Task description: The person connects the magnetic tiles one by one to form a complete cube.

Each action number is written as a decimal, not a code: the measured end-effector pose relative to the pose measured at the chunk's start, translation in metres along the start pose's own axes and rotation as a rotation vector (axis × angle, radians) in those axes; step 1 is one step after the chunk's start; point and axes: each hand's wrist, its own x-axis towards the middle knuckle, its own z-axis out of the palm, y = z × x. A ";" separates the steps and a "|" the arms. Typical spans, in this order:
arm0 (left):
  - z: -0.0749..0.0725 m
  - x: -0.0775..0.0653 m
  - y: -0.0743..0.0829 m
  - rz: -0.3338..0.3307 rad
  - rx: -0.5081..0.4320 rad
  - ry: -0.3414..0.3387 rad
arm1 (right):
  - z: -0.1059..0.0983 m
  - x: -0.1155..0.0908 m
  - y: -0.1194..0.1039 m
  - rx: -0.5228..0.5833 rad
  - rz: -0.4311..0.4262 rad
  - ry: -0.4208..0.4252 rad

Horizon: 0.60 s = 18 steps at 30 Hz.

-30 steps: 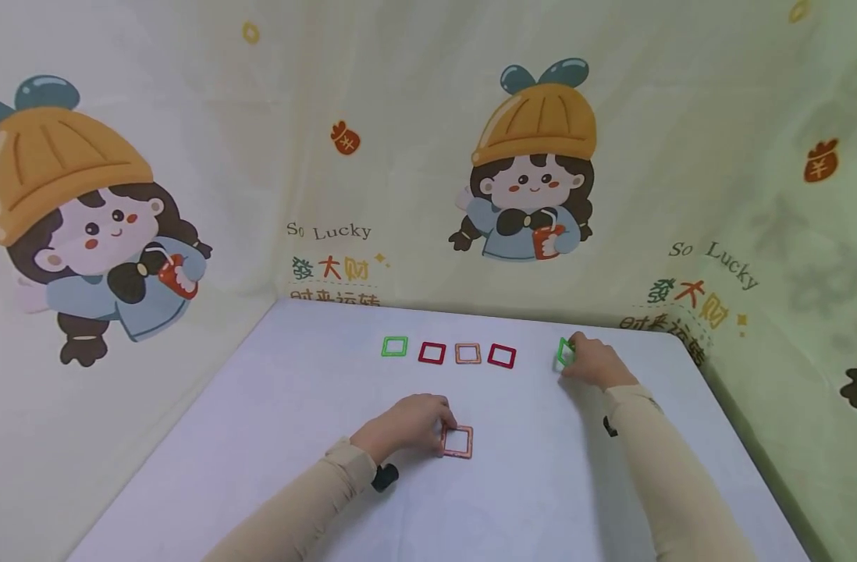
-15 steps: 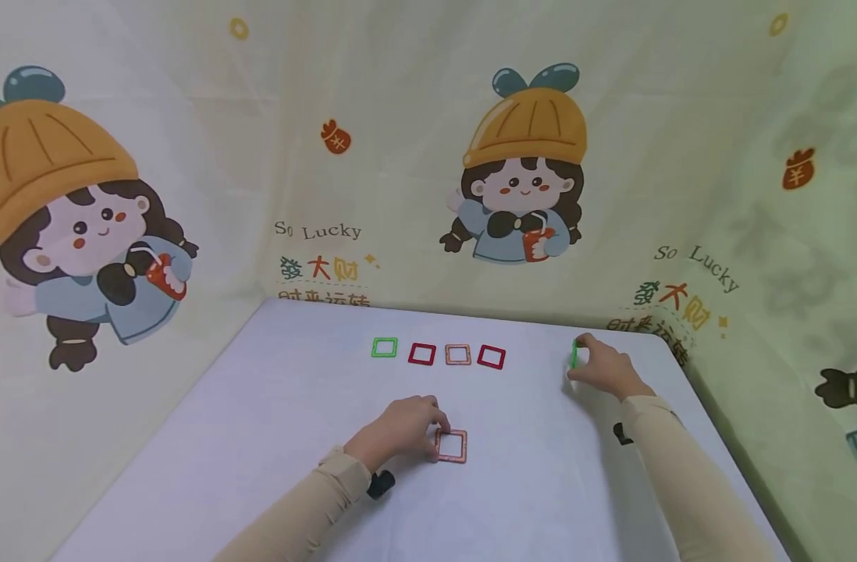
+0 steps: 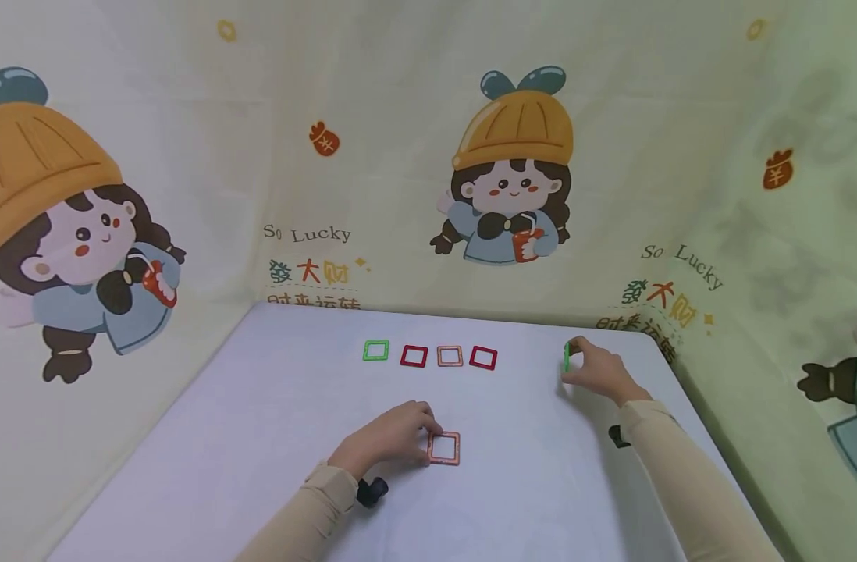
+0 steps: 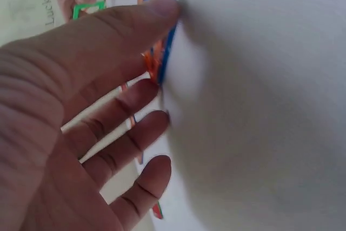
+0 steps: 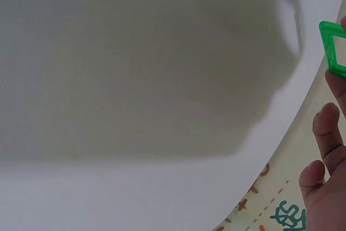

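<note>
My left hand (image 3: 386, 439) pinches an orange square frame tile (image 3: 458, 449) by its left side, near the middle of the table. In the left wrist view the thumb lies over this orange tile (image 4: 157, 52), whose edge looks blue, and the lower fingers are spread loosely beneath. Farther back on the right, my right hand (image 3: 602, 372) holds a green square frame tile (image 3: 566, 357) upright between thumb and fingers, seen nearly edge-on. The right wrist view catches part of that green tile (image 5: 327, 47) at its right border, with fingers beside it.
Toward the back of the white table (image 3: 274, 437) a row of frame tiles lies flat: a green one (image 3: 365, 351), a red one (image 3: 413, 366), an orange one (image 3: 449, 347) and another red one (image 3: 481, 368). A printed cloth (image 3: 386, 195) hangs behind and at the sides.
My right hand has moved slightly right, away from the row, and the green tile has turned nearly edge-on. The left hand stays on the orange tile. The whole head view has shifted a little.
</note>
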 end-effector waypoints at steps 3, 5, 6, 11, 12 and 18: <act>0.002 0.000 -0.006 0.006 -0.045 0.008 | 0.003 0.000 0.000 -0.001 -0.002 0.008; 0.003 0.001 -0.008 0.013 -0.064 0.011 | 0.004 -0.001 0.000 -0.002 0.002 0.005; 0.004 0.002 -0.008 0.015 -0.069 0.010 | 0.004 -0.002 0.000 0.002 0.007 0.002; 0.003 0.003 -0.008 0.012 -0.088 -0.014 | 0.004 -0.005 -0.002 0.013 0.004 -0.013; 0.003 0.003 -0.008 0.015 -0.090 -0.020 | 0.004 -0.006 -0.003 0.014 -0.001 -0.012; 0.000 0.003 -0.009 0.019 -0.123 -0.043 | 0.006 -0.005 -0.013 0.015 -0.047 -0.008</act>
